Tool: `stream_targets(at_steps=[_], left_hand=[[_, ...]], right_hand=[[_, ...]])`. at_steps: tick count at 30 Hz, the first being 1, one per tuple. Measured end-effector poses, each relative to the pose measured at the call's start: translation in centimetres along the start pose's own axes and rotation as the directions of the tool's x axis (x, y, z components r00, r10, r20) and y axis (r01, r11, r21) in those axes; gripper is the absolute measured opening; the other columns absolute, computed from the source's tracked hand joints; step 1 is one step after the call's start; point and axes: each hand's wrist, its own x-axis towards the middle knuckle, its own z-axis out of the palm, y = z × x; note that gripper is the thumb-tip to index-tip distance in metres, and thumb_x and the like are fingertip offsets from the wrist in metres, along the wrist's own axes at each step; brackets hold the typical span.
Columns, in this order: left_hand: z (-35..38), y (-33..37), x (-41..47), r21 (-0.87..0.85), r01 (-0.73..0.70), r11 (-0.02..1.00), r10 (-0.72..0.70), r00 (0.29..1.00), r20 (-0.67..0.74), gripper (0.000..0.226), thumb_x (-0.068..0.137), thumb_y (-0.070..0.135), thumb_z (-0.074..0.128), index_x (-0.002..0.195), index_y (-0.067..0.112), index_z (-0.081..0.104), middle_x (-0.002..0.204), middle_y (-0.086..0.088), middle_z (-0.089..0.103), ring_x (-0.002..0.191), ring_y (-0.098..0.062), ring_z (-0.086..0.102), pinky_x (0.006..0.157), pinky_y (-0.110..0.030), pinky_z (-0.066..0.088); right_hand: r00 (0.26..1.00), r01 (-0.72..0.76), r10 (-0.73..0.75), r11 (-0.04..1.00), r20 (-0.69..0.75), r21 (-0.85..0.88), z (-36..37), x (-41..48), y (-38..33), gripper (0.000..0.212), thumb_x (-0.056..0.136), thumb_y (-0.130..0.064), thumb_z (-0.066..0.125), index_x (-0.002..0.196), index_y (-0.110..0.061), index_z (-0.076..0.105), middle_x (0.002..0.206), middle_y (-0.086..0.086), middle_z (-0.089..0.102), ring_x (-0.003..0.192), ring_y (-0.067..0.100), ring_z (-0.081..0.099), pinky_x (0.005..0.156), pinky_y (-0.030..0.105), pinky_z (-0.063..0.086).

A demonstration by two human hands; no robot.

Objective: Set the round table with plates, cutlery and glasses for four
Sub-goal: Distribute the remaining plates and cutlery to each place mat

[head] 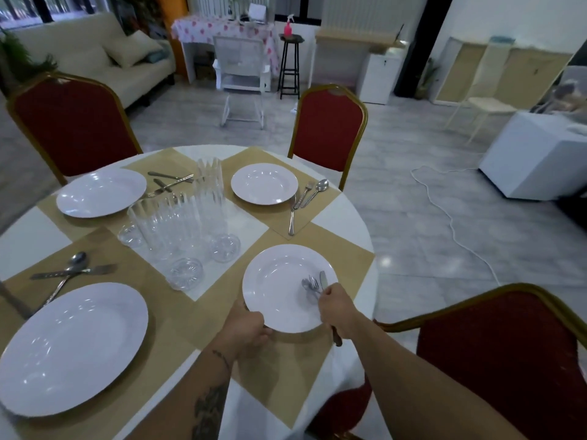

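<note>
The round white table (349, 211) carries tan placemats and white plates. My left hand (246, 327) grips the near rim of a white plate (279, 281) on the near right placemat. My right hand (336, 309) is shut on a bundle of cutlery (314, 285), a spoon, fork and knife, whose tips hang over that plate. Other plates lie at the far right (264, 183), far left (101, 192) and near left (70, 347). Clear ribbed glasses (178, 230) stand grouped at the table's middle. Cutlery lies beside the far right plate (306, 198), behind the far left plate (168, 182) and crossed above the near left plate (68, 271).
Red padded chairs with gold frames stand at the far left (73, 125), the far side (328, 128) and the near right (495, 363). A white cable (451, 223) runs across the tiled floor on the right. A sofa (95, 55), a stool and cabinets are farther back.
</note>
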Motion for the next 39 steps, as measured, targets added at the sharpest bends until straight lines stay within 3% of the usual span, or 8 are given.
stream_targets(at_steps=[4,7,10,16,21,28,33,39], left_hand=[[2.4,0.7,-0.3,-0.060,0.027,0.998,-0.030,0.999,-0.046,0.045,0.082,-0.008,0.044,0.116,0.019,0.056,0.103,-0.017,0.071,0.083,-0.036,0.072,0.076,-0.047,0.059],[4.5,1.1,-0.4,-0.105,0.038,0.994,-0.049,0.994,-0.099,0.044,0.082,-0.008,0.041,0.117,0.015,0.055,0.101,-0.019,0.071,0.076,-0.033,0.071,0.072,-0.043,0.058],[6.2,1.4,-0.2,-0.145,0.062,0.987,-0.079,0.991,-0.112,0.046,0.085,-0.005,0.042,0.124,0.017,0.054,0.105,-0.016,0.071,0.079,-0.030,0.074,0.067,-0.037,0.061],[9.0,1.5,-0.9,-0.265,0.085,0.960,-0.117,0.987,-0.108,0.034,0.091,0.004,0.050,0.120,0.020,0.059,0.112,-0.015,0.071,0.103,-0.031,0.070,0.090,-0.043,0.058],[8.6,1.2,-2.6,-0.291,0.090,0.952,-0.150,0.970,-0.190,0.027,0.092,-0.002,0.048,0.110,0.014,0.060,0.105,-0.011,0.068,0.091,-0.027,0.067,0.091,-0.042,0.055],[4.4,0.1,-5.1,-0.370,0.088,0.925,-0.205,0.935,-0.289,0.027,0.093,-0.001,0.052,0.118,0.008,0.059,0.105,-0.015,0.064,0.084,-0.025,0.065,0.062,-0.030,0.056],[2.0,-1.7,-6.3,-0.390,0.066,0.918,-0.215,0.911,-0.352,0.021,0.086,0.004,0.058,0.103,0.002,0.071,0.093,-0.016,0.070,0.074,-0.024,0.065,0.067,-0.031,0.052],[0.6,-3.5,-7.0,-0.382,0.071,0.921,-0.219,0.907,-0.360,0.010,0.084,0.003,0.062,0.081,0.004,0.071,0.069,-0.012,0.067,0.056,-0.019,0.060,0.053,-0.027,0.044]], right_hand=[[0.999,0.028,-0.029,0.999,0.030,0.036,-1.9,1.3,0.4,0.034,0.096,-0.049,0.051,0.091,-0.016,0.045,0.079,0.003,0.055,0.060,0.016,0.049,0.055,0.032,0.040],[0.995,0.075,-0.075,0.997,0.071,0.005,-3.7,2.3,0.5,0.057,0.083,-0.075,0.054,0.087,-0.018,0.045,0.074,0.000,0.054,0.059,0.016,0.048,0.054,0.030,0.041],[0.986,0.128,-0.124,0.991,0.112,-0.027,-5.1,3.7,0.7,0.041,0.091,-0.057,0.056,0.086,-0.018,0.044,0.077,0.001,0.052,0.062,0.016,0.048,0.059,0.032,0.043],[0.966,0.206,-0.198,0.978,0.165,-0.037,-6.5,5.4,1.0,0.005,0.092,-0.014,0.049,0.093,-0.018,0.047,0.087,0.003,0.056,0.073,0.017,0.051,0.058,0.028,0.039],[0.938,0.203,-0.206,0.978,0.279,0.043,-5.0,4.6,-0.1,0.015,0.088,-0.010,0.050,0.091,-0.025,0.048,0.084,0.003,0.057,0.069,0.019,0.050,0.058,0.030,0.038],[0.831,0.299,-0.273,0.954,0.484,0.023,0.2,0.1,-2.3,0.022,0.086,-0.004,0.045,0.089,-0.024,0.055,0.081,0.004,0.057,0.068,0.019,0.049,0.055,0.029,0.035],[0.779,0.313,-0.221,0.948,0.587,-0.058,3.4,-2.8,-1.7,0.013,0.084,-0.007,0.051,0.093,-0.017,0.053,0.075,0.009,0.059,0.060,0.021,0.050,0.048,0.026,0.038],[0.790,0.368,-0.224,0.918,0.571,-0.149,5.6,-4.2,0.8,0.019,0.074,-0.008,0.059,0.084,-0.023,0.051,0.082,0.003,0.060,0.075,0.018,0.055,0.066,0.032,0.045]])
